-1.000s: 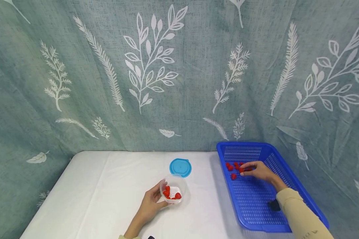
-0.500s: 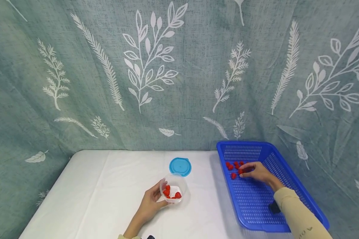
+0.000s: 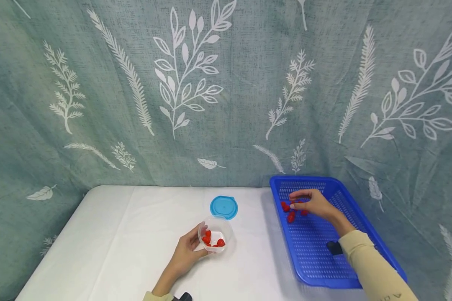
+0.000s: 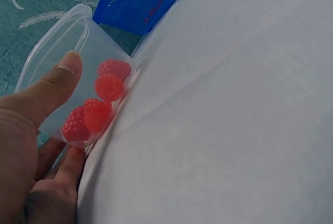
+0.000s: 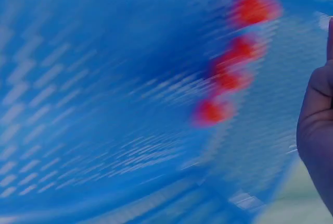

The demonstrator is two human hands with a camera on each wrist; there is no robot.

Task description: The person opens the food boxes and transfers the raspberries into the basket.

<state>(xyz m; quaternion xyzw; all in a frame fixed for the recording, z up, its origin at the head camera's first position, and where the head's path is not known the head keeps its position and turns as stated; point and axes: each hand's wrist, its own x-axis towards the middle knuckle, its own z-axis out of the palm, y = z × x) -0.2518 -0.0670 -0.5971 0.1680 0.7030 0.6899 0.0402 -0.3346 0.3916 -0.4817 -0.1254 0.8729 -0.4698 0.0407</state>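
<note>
Grip: left hand (image 3: 186, 254) curls thumb and fingers round small clear plastic tub (image 3: 215, 238), tub resting on white table (image 3: 109, 246), several red raspberries (image 4: 99, 107) inside. Right hand (image 3: 312, 203) hovers in blue perforated plastic basket (image 3: 316, 255), fingers loosely curled over loose red berries (image 3: 291, 216) (whether pinching one, cannot tell). Round blue lid (image 3: 224, 206) just behind tub. Advice: pinch lightly, soft fruit; keep tub steady.

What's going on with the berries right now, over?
Left hand grips clear cup of berries. Right hand over loose berries in blue basket; grip unclear. Nothing blocking.
</note>
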